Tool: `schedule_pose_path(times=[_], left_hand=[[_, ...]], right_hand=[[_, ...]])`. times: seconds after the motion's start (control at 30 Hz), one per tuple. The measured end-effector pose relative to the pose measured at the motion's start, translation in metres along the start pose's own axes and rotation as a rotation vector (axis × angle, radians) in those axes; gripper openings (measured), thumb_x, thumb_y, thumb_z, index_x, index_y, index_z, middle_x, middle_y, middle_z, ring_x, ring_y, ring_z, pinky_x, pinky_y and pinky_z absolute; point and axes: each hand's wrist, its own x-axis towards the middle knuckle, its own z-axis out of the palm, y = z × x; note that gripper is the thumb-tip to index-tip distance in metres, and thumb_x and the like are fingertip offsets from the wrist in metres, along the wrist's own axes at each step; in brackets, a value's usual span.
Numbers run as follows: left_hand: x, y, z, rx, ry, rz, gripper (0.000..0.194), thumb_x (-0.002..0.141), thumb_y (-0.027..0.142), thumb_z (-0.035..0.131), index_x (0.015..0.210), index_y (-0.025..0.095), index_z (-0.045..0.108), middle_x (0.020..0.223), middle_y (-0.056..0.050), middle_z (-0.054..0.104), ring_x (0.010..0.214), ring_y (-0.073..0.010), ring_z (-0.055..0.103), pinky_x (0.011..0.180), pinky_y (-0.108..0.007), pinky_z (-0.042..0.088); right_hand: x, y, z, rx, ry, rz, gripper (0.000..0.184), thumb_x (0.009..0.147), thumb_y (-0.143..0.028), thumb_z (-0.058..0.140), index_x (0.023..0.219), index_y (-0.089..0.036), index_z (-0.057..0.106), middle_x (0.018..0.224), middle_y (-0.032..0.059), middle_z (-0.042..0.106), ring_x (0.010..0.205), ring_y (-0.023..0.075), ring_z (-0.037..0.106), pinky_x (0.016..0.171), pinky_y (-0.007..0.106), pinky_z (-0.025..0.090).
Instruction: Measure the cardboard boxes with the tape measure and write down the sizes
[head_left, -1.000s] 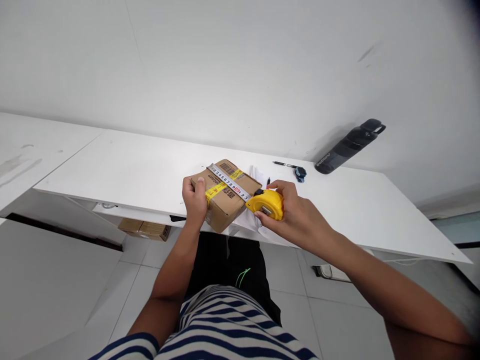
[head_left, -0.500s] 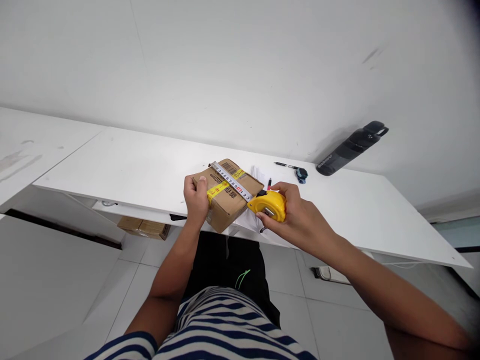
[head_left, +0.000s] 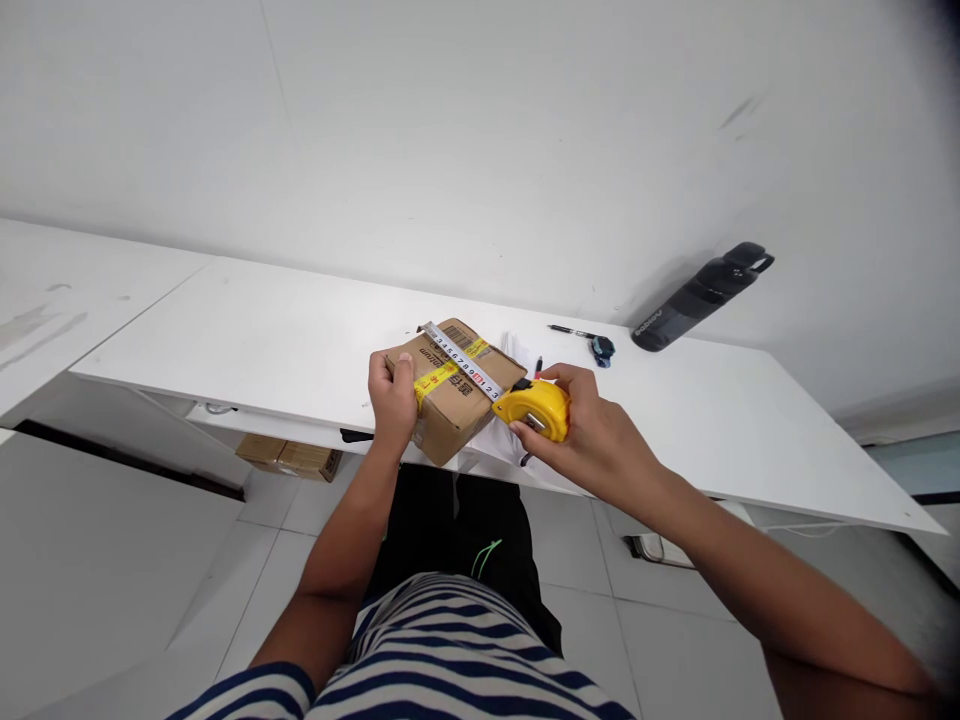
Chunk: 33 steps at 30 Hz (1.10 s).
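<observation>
My left hand [head_left: 393, 393] grips the left end of a brown cardboard box [head_left: 454, 425], thumb on top, and holds it tilted at the desk's front edge. Yellow tape and printed marks run over the box top. In my right hand [head_left: 581, 420] is a yellow tape measure [head_left: 541, 408], its case close to the box's right edge. The pulled-out blade [head_left: 463, 366] lies across the box top, with its end hooked at the far left edge. Numbers up to a red 10 and a few past it show on the blade.
On the white desk [head_left: 300, 320], white paper [head_left: 510, 343] and a red-black pen [head_left: 538, 367] lie partly behind the box. A black pen [head_left: 570, 330], a dark watch-like item [head_left: 602, 350] and a black bottle [head_left: 694, 300] are further back. Below, another cardboard box [head_left: 289, 457] sits left.
Almost nothing differs. My right hand and the tape measure have shifted very slightly left; the box and my left hand stay in place.
</observation>
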Motion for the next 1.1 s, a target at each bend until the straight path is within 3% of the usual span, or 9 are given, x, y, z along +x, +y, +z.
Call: schedule_pose_path(times=[0.33, 0.57, 0.63, 0.73, 0.8, 0.87, 0.97, 1.1], left_hand=[[0.001, -0.001, 0.001, -0.008, 0.000, 0.007, 0.017, 0.083, 0.034, 0.058, 0.079, 0.019, 0.050, 0.075, 0.002, 0.054, 0.069, -0.0124, 0.052, 0.062, -0.024, 0.043], [0.000, 0.002, 0.001, -0.012, 0.000, -0.010, 0.017, 0.083, 0.034, 0.059, 0.080, 0.020, 0.051, 0.076, 0.002, 0.055, 0.069, -0.0126, 0.053, 0.063, -0.024, 0.044], [-0.001, 0.005, 0.002, -0.011, 0.000, -0.009, 0.017, 0.083, 0.034, 0.059, 0.080, 0.019, 0.051, 0.077, 0.001, 0.056, 0.070, -0.0130, 0.055, 0.065, -0.025, 0.045], [-0.003, 0.008, 0.000, -0.037, 0.003, -0.016, 0.018, 0.081, 0.035, 0.060, 0.081, 0.019, 0.052, 0.077, 0.001, 0.057, 0.071, -0.0135, 0.056, 0.064, -0.025, 0.046], [-0.005, 0.008, -0.006, -0.089, 0.017, -0.029, 0.021, 0.079, 0.037, 0.062, 0.082, 0.019, 0.052, 0.075, 0.001, 0.057, 0.069, -0.0136, 0.056, 0.062, -0.025, 0.046], [-0.007, 0.006, -0.015, -0.164, 0.040, -0.028, 0.023, 0.078, 0.039, 0.063, 0.082, 0.020, 0.052, 0.074, 0.001, 0.058, 0.067, -0.0136, 0.057, 0.062, -0.025, 0.046], [-0.005, -0.001, -0.030, -0.321, 0.054, -0.032, 0.027, 0.080, 0.047, 0.057, 0.086, 0.020, 0.052, 0.080, 0.000, 0.061, 0.072, -0.0148, 0.060, 0.067, -0.027, 0.049], [0.015, -0.015, -0.051, -0.323, -0.133, -0.176, 0.041, 0.079, 0.056, 0.056, 0.100, 0.020, 0.057, 0.101, -0.007, 0.066, 0.089, -0.0199, 0.065, 0.080, -0.034, 0.052]], right_hand=[[-0.003, 0.004, 0.008, 0.042, 0.061, -0.020, 0.059, 0.079, -0.054, 0.058, 0.123, -0.021, 0.035, 0.088, 0.0069, 0.068, 0.060, 0.0248, 0.065, 0.051, 0.031, 0.043], [-0.001, 0.010, 0.010, 0.170, 0.127, -0.015, 0.068, 0.077, -0.053, 0.065, 0.128, -0.023, 0.031, 0.094, 0.0062, 0.065, 0.065, 0.0227, 0.064, 0.055, 0.035, 0.049], [0.001, 0.013, 0.005, 0.264, 0.237, -0.018, 0.070, 0.077, -0.054, 0.066, 0.129, -0.025, 0.028, 0.100, 0.0077, 0.062, 0.070, 0.0233, 0.065, 0.057, 0.037, 0.052], [0.003, 0.020, -0.008, 0.361, 0.527, -0.036, 0.069, 0.080, -0.055, 0.063, 0.130, -0.029, 0.024, 0.109, 0.0098, 0.058, 0.079, 0.0251, 0.066, 0.063, 0.041, 0.054], [0.003, 0.025, -0.015, 0.383, 0.716, -0.018, 0.067, 0.081, -0.056, 0.061, 0.131, -0.031, 0.024, 0.108, 0.0096, 0.056, 0.082, 0.0266, 0.066, 0.066, 0.044, 0.055], [0.003, 0.030, -0.016, 0.425, 0.815, 0.036, 0.064, 0.082, -0.056, 0.059, 0.131, -0.031, 0.026, 0.104, 0.0091, 0.057, 0.084, 0.0283, 0.066, 0.068, 0.044, 0.054], [0.011, 0.032, 0.001, 0.574, 0.749, 0.123, 0.067, 0.081, -0.056, 0.060, 0.133, -0.028, 0.027, 0.103, 0.0094, 0.058, 0.087, 0.0281, 0.066, 0.069, 0.042, 0.055], [0.038, 0.018, 0.039, 0.810, 0.450, 0.175, 0.080, 0.077, -0.053, 0.063, 0.139, -0.024, 0.021, 0.107, 0.0103, 0.060, 0.090, 0.0260, 0.065, 0.073, 0.041, 0.055]])
